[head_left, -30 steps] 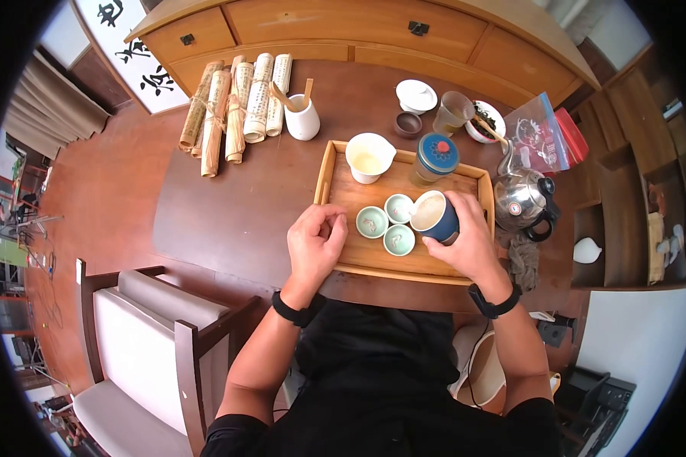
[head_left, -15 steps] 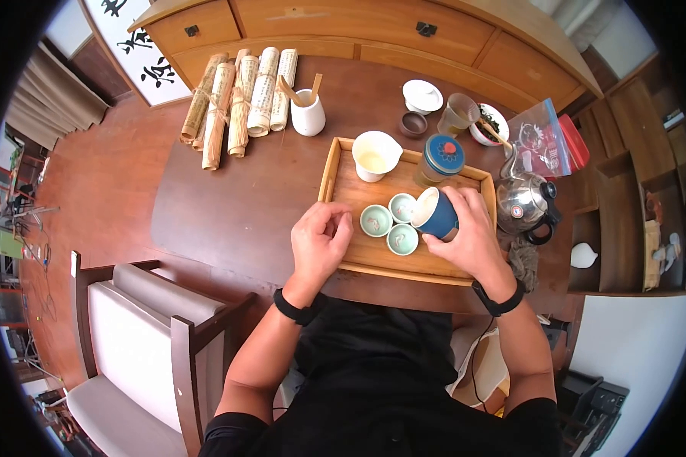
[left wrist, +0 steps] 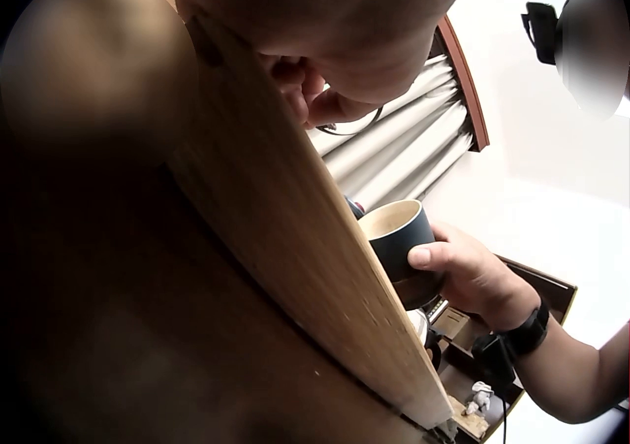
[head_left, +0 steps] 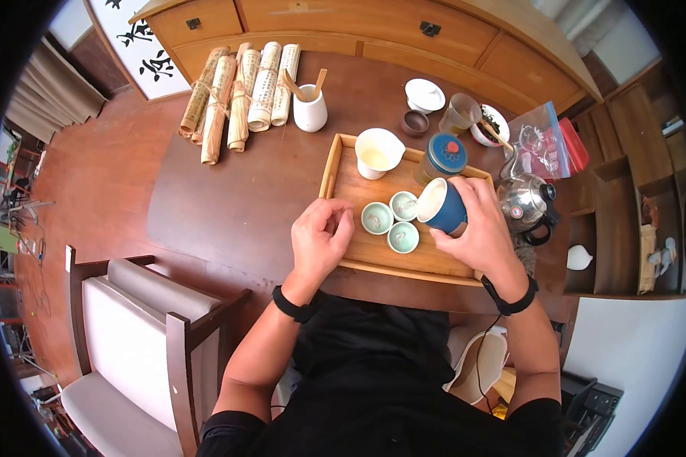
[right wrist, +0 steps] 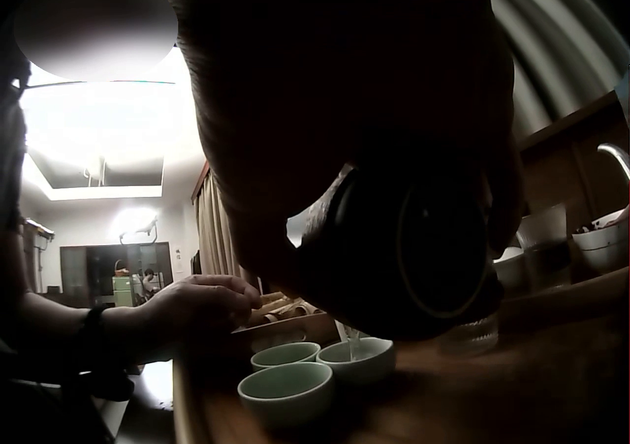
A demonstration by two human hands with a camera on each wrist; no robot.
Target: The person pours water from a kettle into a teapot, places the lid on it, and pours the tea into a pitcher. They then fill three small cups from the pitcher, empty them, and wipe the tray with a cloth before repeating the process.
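Note:
My right hand (head_left: 482,228) grips a blue cup (head_left: 452,212) with a pale inside, tilted to the left over the wooden tray (head_left: 411,272). Three small pale-green teacups stand close together there: a left one (head_left: 375,218), a back one (head_left: 404,206) and a front one (head_left: 402,238). From the blue cup's lip, clear liquid runs into the back teacup (right wrist: 359,362), as the right wrist view also shows. My left hand (head_left: 321,232) rests at the tray's left front edge, fingers loosely curled and holding nothing.
Behind the teacups, a white pitcher (head_left: 376,158) with pale liquid and a blue-lidded jar (head_left: 443,158) share the tray. A steel kettle (head_left: 527,207) stands right of it. Bamboo scrolls (head_left: 263,91) and a white utensil holder (head_left: 310,114) sit back left. A chair (head_left: 129,327) stands left.
The blue cup has shifted slightly right with my right hand, still tilted, and the stream continues into the back teacup. My left hand has stayed almost still. The head view has shifted a little.

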